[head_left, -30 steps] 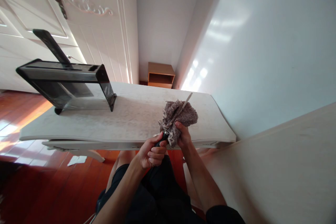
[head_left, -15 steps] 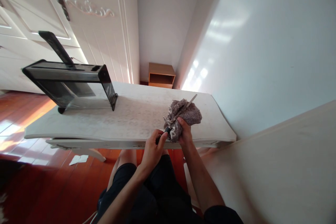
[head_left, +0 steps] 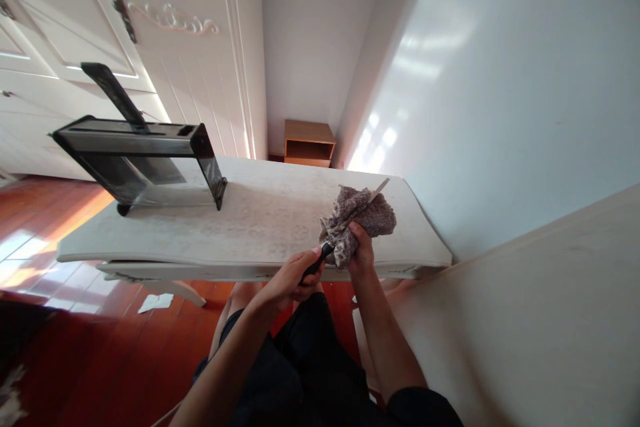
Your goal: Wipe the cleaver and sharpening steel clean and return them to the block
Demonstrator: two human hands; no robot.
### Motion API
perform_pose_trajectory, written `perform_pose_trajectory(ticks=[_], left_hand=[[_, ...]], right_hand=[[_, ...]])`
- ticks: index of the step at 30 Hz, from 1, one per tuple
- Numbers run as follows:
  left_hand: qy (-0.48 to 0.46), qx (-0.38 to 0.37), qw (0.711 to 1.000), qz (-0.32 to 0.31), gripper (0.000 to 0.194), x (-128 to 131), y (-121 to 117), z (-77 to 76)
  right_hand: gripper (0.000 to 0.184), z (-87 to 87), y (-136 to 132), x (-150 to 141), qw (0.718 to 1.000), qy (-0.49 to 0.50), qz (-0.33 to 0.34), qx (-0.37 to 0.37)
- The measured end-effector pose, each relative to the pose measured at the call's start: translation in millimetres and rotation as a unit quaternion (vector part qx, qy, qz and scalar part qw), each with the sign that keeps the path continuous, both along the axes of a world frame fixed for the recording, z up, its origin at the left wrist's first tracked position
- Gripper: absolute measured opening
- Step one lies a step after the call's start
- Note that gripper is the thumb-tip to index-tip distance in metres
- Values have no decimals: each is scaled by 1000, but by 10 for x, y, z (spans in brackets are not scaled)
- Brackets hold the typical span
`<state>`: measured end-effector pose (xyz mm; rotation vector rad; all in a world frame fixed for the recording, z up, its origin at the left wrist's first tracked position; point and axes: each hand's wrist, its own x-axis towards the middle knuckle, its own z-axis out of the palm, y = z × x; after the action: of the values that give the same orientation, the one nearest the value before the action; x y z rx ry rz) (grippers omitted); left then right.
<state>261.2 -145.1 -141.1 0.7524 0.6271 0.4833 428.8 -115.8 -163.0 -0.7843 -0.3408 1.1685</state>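
Observation:
My left hand (head_left: 296, 273) is closed round the black handle of a knife (head_left: 324, 254) at the near edge of the white table (head_left: 250, 220). The blade runs up and right into a crumpled grey-brown cloth (head_left: 361, 217), and its pale tip pokes out at the cloth's far side. My right hand (head_left: 361, 252) grips the cloth, which is bunched round the blade. Both hands sit close together over the table's near right part.
A black knife block (head_left: 145, 160) with a clear side stands at the table's far left, one dark handle sticking out of its top. A small wooden cabinet (head_left: 309, 143) sits on the floor beyond. White doors are at left, a white wall at right.
The hands, cloth and knife have drifted slightly right and up in the view. My left hand has shifted its hold on the handle, and the blade tip has slid a little further through the cloth.

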Motion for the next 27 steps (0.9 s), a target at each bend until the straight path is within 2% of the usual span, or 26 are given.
perform_pose_trajectory(ticks=[4,10,14,19,23,25,27], left_hand=[[-44,-50,996,-58,60,-82,19,-111],[-112,-172,973,-102,57,-279,1,-455],[-120,-167,974,-95,53,-395,-28,-574],[-44,-87,994,-45,47,-572,-4,-576],[61,44,996,38,53,-687,-2,-425],[130,168,973,93,55,-735,-9,-314],[207,326,909,155,47,-778,-17,-204]], right_hand=[[52,81,43,102,999,26,-24,7],[42,99,155,296,998,-2,-56,18],[39,119,219,397,998,7,-53,21],[43,243,241,507,996,-28,-82,33],[54,416,178,575,986,-108,-123,33],[55,481,136,595,983,-136,-120,24],[56,511,97,605,983,-146,-110,16]])
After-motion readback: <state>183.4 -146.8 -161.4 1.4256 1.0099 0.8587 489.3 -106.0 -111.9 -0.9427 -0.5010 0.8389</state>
